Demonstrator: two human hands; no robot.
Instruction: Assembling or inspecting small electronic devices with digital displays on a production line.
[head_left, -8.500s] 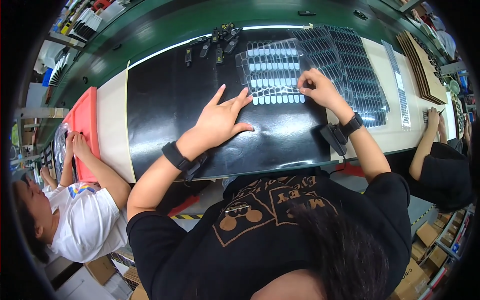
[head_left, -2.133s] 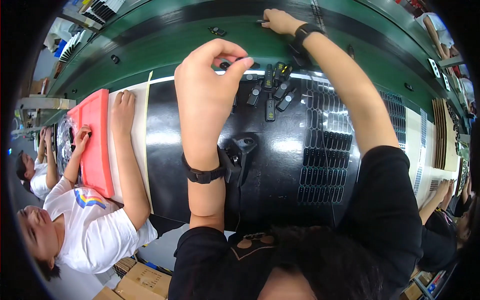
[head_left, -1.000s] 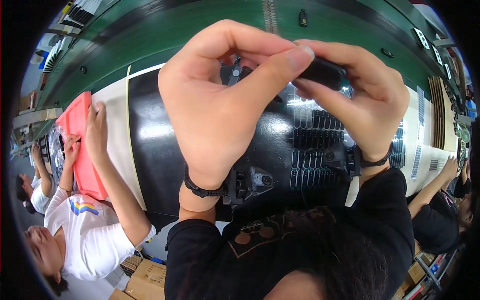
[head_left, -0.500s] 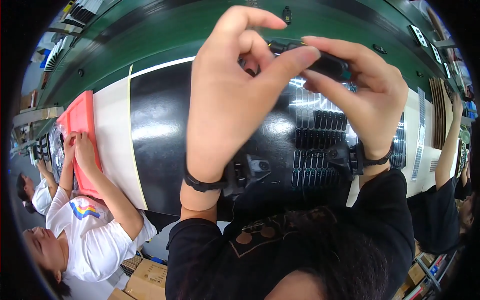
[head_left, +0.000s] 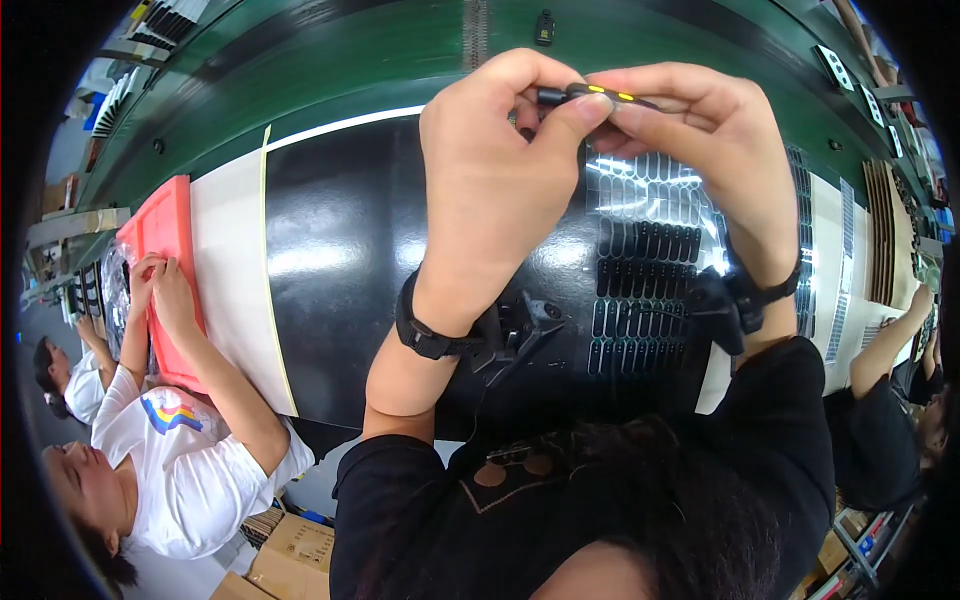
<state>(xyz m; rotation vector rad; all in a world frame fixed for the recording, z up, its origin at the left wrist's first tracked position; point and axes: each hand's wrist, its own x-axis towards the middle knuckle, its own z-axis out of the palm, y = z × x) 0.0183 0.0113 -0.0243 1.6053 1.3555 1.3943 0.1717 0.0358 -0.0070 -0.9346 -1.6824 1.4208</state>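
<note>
Raised above a glossy black mat (head_left: pixel 330 250), the left hand (head_left: pixel 495 190) and right hand (head_left: pixel 710 150) together pinch one slim black connector piece (head_left: pixel 592 95) bearing three small yellow marks.

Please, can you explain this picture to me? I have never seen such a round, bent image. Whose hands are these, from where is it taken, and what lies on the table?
The picture comes from a wide fisheye camera worn on a person's head, looking down. That lens bends straight edges, so the table looks curved. There is no machine here, only a person working with bare hands.

The left hand and the right hand are raised close to the camera. Together they pinch a small black part, long and thin, with yellow marks on it.

Below them lies a glossy black mat on a pale table. On its right side is a sheet of small dark oblong pieces in rows. Behind runs a green belt.

On the left, a co-worker in a white shirt touches a red tray. Another person's arm shows on the right.
</note>
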